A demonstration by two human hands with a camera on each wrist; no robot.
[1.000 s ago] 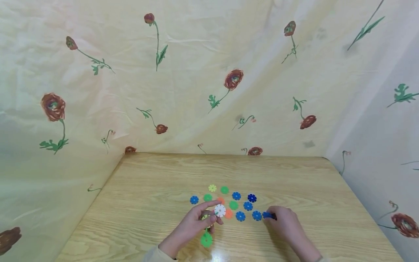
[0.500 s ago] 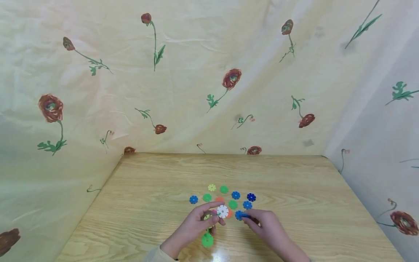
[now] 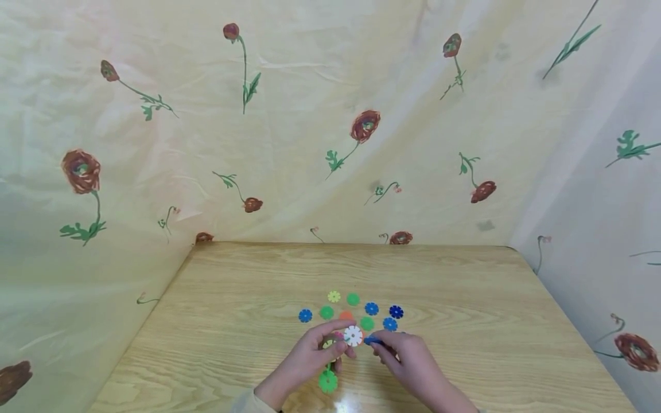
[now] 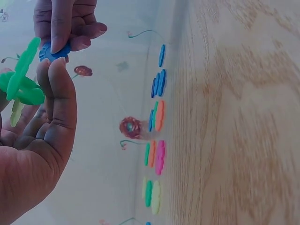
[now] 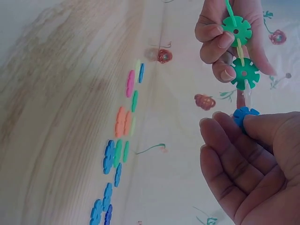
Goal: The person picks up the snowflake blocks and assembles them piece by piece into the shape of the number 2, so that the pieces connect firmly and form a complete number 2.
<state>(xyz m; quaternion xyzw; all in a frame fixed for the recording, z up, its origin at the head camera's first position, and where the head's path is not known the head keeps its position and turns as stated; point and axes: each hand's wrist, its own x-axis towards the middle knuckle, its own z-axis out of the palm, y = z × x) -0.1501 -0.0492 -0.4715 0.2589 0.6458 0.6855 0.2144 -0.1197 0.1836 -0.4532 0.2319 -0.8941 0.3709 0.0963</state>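
My left hand (image 3: pixel 310 351) holds a chain of slotted plastic snowflake discs. In the right wrist view the chain shows an upper green disc (image 5: pixel 236 30), a yellow disc (image 5: pixel 240 50), another green disc (image 5: pixel 245 73) and a white disc (image 5: pixel 248 93) on edge. From the head view the white disc (image 3: pixel 353 336) faces up at my left fingertips, and a bright green disc (image 3: pixel 327 381) hangs below the hand. Between thumb and fingers, my right hand (image 3: pixel 408 351) pinches a blue disc (image 5: pixel 243 115), its edge right at the white disc.
Several loose discs lie on the wooden table (image 3: pixel 232 327) beyond my hands, among them a yellow disc (image 3: pixel 334 296), a dark blue disc (image 3: pixel 396 312), a green disc (image 3: pixel 326 312) and a pink disc (image 4: pixel 160 157). A flowered cloth (image 3: pixel 299 126) surrounds the table behind and at both sides.
My right hand has moved left from the right end of the loose discs, bringing the blue disc up to the white one. My left hand has stayed nearly in place with the chain.
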